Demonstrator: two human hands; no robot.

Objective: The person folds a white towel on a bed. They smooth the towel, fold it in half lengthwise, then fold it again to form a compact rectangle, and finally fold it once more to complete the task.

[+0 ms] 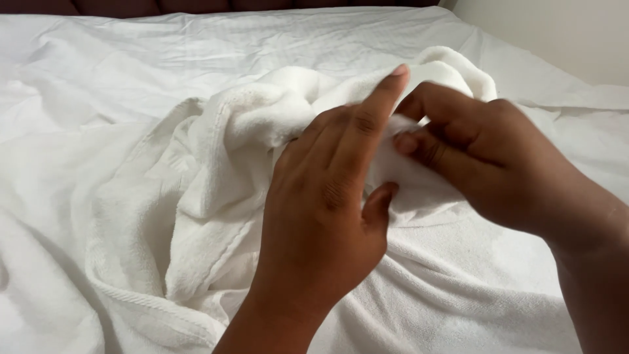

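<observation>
- White towel: the thick, fluffy cloth I am working on lies bunched in loose folds on the bed sheet, its ribbed hem curling along the near-left side and a raised fold standing at its far edge.
- Left hand: I see it from the back, forearm rising from the bottom edge of the view and over the middle of the towel. The index finger is stretched out straight, pointing away from me toward the raised fold, its tip just above the cloth. The other fingers are bent down into the towel, and the thumb is tucked in below, pressing a pleat of cloth from the near side; the grip is narrow and closed on towel fabric.
- Right hand: it comes in from the right of the towel, wrist angled inward, knuckles up. Its fingers are curled tight and pinch a small bit of the towel just beside the left index finger; the two hands touch or nearly touch there, I cannot tell which.
- Bed sheet: white and creased, it spreads out on every side of the towel.
- Headboard: a dark padded strip beyond the towel, at the far edge of the sheet.
- Wall: pale, beyond and to the right of the towel.
</observation>
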